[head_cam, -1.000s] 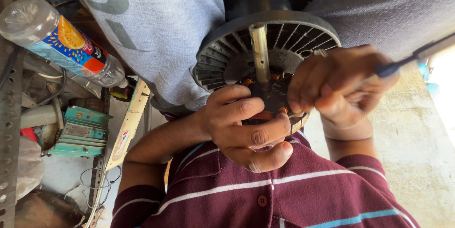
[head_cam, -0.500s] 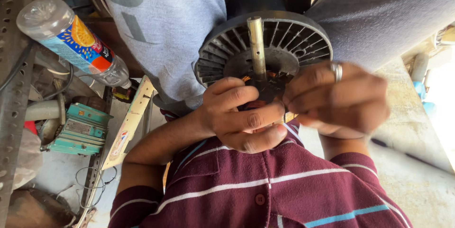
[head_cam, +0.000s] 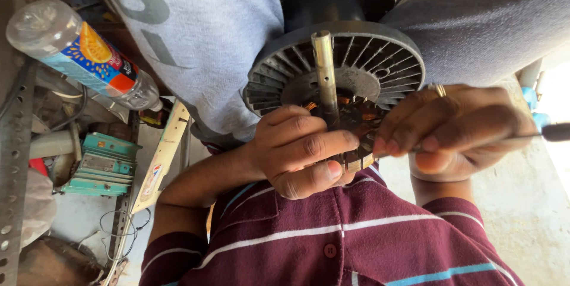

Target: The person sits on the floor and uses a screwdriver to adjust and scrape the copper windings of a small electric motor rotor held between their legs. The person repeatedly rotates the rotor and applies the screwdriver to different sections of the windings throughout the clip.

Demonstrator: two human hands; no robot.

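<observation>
The left hand (head_cam: 300, 149) keeps its grip clenched on the fan motor (head_cam: 338, 84) by the knees; the right hand (head_cam: 457, 128), grasping a thin tool (head_cam: 534, 134), has slid rightward.

The shaft (head_cam: 325, 72) is dull, scuffed metal. The ribbed housing (head_cam: 380, 63) looks matt black plastic. Copper windings (head_cam: 347, 111) gleam. The bottle (head_cam: 83, 54) is glossy clear plastic; the maroon shirt (head_cam: 332, 244) soft knit cloth.
</observation>
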